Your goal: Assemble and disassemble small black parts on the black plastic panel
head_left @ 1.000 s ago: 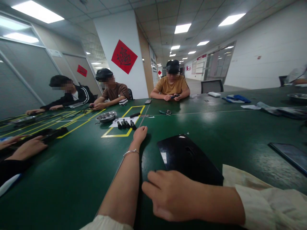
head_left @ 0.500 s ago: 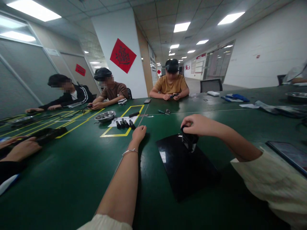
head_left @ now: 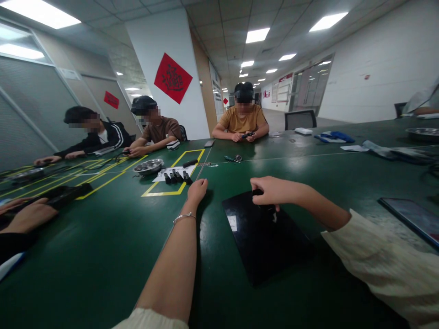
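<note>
A glossy black sheet [head_left: 270,246] lies on the green table, right of centre. Over its far part, my right hand [head_left: 272,191] is closed on a small black object [head_left: 267,208], mostly hidden under the fingers and hard to tell from the sheet. My left hand [head_left: 198,191] rests on the table left of the sheet, its fingers curled together; whether anything is inside cannot be seen. Just left of it, several short black cylinders [head_left: 176,177] stand or lean on a white paper [head_left: 158,176] inside a yellow taped outline.
A metal bowl [head_left: 148,167] and a black rod [head_left: 190,163] are beyond my left hand. A phone [head_left: 413,219] lies at the right. Another person's hands [head_left: 32,214] hold a dark object at the left. People sit across the table [head_left: 291,153].
My right hand has moved lower and slightly left with the black object, closer to the sheet. My left hand keeps its place and its curled fingers.
</note>
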`<state>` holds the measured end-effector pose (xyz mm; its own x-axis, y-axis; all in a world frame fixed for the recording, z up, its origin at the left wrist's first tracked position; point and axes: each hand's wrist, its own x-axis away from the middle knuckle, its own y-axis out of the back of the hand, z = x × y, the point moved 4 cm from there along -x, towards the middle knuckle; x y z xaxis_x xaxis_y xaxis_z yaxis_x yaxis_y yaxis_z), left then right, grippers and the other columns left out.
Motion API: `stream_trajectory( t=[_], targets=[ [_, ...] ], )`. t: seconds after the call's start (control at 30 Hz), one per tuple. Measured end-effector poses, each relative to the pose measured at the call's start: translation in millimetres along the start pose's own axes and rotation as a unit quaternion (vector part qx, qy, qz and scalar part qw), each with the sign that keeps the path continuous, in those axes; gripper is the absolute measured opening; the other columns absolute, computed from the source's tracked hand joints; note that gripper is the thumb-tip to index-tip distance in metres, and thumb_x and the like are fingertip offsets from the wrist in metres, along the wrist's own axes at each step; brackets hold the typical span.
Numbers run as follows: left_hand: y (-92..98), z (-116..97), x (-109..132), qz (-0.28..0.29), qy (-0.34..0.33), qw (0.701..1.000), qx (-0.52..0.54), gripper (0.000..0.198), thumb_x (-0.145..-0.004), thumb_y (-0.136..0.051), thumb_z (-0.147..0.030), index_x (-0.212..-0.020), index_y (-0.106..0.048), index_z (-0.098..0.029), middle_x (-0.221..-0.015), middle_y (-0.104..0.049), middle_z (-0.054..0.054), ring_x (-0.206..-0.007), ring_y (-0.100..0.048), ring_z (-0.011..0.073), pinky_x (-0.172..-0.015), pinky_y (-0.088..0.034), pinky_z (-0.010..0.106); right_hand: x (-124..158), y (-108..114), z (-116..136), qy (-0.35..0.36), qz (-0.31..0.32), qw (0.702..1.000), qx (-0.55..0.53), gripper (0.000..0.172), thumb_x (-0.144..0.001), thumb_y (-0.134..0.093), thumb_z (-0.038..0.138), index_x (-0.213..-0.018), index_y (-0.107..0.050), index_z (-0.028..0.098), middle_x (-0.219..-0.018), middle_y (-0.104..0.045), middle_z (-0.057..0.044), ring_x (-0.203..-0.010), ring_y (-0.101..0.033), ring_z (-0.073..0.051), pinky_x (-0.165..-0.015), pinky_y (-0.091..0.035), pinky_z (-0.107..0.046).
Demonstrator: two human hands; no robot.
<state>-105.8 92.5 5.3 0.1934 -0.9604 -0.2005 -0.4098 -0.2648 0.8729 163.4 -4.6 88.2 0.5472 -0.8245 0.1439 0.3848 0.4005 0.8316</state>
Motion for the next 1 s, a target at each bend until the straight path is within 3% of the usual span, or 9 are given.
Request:
stream_trajectory(
  t=[0.1, 0.17, 0.3, 0.43, 0.57, 0.7, 0.8, 0.9, 1.0],
  targets=[
    [1.1, -1.5, 1.4, -0.001, 0.003, 1.0, -0.006, 0.035, -0.086, -0.031, -0.038, -0.065, -0.053, -0.019, -0.059, -0.057, 0.002, -0.061, -0.054, 0.0143, -0.052, -0.029, 0.024, -8.4, -3.2, -12.6, -0.026, 0.077, 0.996, -0.037, 0.029, -0.081, -0.05, 0.043, -0.091, -0.048, 0.016, -0.068, -0.058, -0.002, -0.041, -0.052, -0.008, -0.038, -0.041, -0.018],
    [1.9, -3.2, 2.5, 0.003, 0.009, 1.0, -0.012, 0.037, -0.086, -0.03, -0.038, -0.065, -0.054, -0.019, -0.058, -0.057, 0.002, -0.062, -0.054, 0.0148, -0.052, -0.029, 0.024, -19.7, -1.0, -33.2, -0.057, 0.079, 0.994, -0.046, 0.036, -0.09, -0.034, 0.046, -0.099, -0.049, 0.015, -0.067, -0.061, -0.003, -0.043, -0.054, -0.009, -0.043, -0.042, -0.019],
    [3.4, -5.9, 3.5, 0.006, 0.022, 1.0, -0.008, 0.038, -0.086, -0.03, -0.038, -0.064, -0.055, -0.02, -0.056, -0.056, 0.002, -0.062, -0.054, 0.0157, -0.053, -0.03, 0.025, -42.2, 8.5, -87.7, -0.159, -0.091, 0.978, 0.098, 0.042, -0.094, -0.021, 0.035, -0.102, -0.056, 0.012, -0.09, -0.065, -0.013, -0.07, -0.064, -0.015, -0.061, -0.046, -0.024],
    [2.6, -8.0, 3.7, -0.009, -0.002, 1.0, -0.017, 0.037, -0.086, -0.03, -0.038, -0.064, -0.055, -0.02, -0.057, -0.056, 0.002, -0.063, -0.053, 0.0154, -0.054, -0.029, 0.025, -51.8, -7.3, -113.0, -0.196, -0.129, 0.957, 0.169, 0.054, -0.09, -0.029, 0.048, -0.084, -0.065, 0.008, -0.098, -0.063, -0.022, -0.096, -0.059, -0.03, -0.075, -0.044, -0.036],
    [3.2, -17.5, 7.6, -0.064, -0.055, 0.996, -0.036, 0.038, -0.087, -0.03, -0.039, -0.067, -0.056, -0.02, -0.067, -0.059, 0.003, -0.066, -0.051, 0.0148, -0.055, -0.026, 0.025, -54.3, -21.1, -108.6, -0.177, -0.145, 0.956, 0.186, 0.043, -0.087, -0.037, 0.04, -0.084, -0.066, 0.009, -0.101, -0.062, -0.021, -0.099, -0.057, -0.03, -0.078, -0.042, -0.037],
    [8.2, -42.3, 17.0, -0.096, -0.082, 0.991, -0.032, 0.046, -0.091, -0.021, -0.039, -0.069, -0.055, -0.018, -0.069, -0.059, 0.004, -0.065, -0.051, 0.0147, -0.056, -0.025, 0.026, -54.7, -15.1, -96.3, -0.148, -0.168, 0.962, 0.154, 0.036, -0.088, -0.033, 0.031, -0.081, -0.062, 0.011, -0.096, -0.064, -0.018, -0.091, -0.06, -0.024, -0.071, -0.042, -0.03],
    [16.3, -74.2, 29.8, -0.13, -0.112, 0.985, -0.036, 0.046, -0.093, -0.018, -0.037, -0.077, -0.056, -0.017, -0.072, -0.059, 0.005, -0.07, -0.054, 0.0155, -0.059, -0.027, 0.025, -53.6, -3.0, -80.5, -0.118, -0.193, 0.968, 0.109, 0.04, -0.092, -0.022, 0.031, -0.086, -0.057, 0.013, -0.082, -0.064, -0.011, -0.075, -0.061, -0.015, -0.063, -0.041, -0.023],
    [17.9, -114.0, 47.5, -0.122, -0.215, 0.968, -0.033, 0.038, -0.092, -0.024, -0.04, -0.091, -0.055, -0.017, -0.076, -0.061, 0.005, -0.074, -0.056, 0.0161, -0.062, -0.03, 0.024, -50.5, 5.9, -59.4, -0.061, -0.213, 0.975, 0.019, 0.037, -0.093, -0.019, 0.033, -0.087, -0.051, 0.015, -0.064, -0.058, -0.002, -0.055, -0.056, -0.009, -0.054, -0.039, -0.018],
    [13.4, -144.1, 64.2, -0.114, -0.315, 0.942, -0.019, 0.037, -0.092, -0.024, -0.04, -0.103, -0.051, -0.017, -0.076, -0.062, 0.004, -0.069, -0.058, 0.0143, -0.06, -0.032, 0.022, -44.2, 10.5, -39.9, 0.025, -0.237, 0.964, -0.118, 0.029, -0.089, -0.031, 0.035, -0.077, -0.049, 0.016, -0.049, -0.046, 0.004, -0.043, -0.046, -0.008, -0.045, -0.033, -0.018]
  ],
)
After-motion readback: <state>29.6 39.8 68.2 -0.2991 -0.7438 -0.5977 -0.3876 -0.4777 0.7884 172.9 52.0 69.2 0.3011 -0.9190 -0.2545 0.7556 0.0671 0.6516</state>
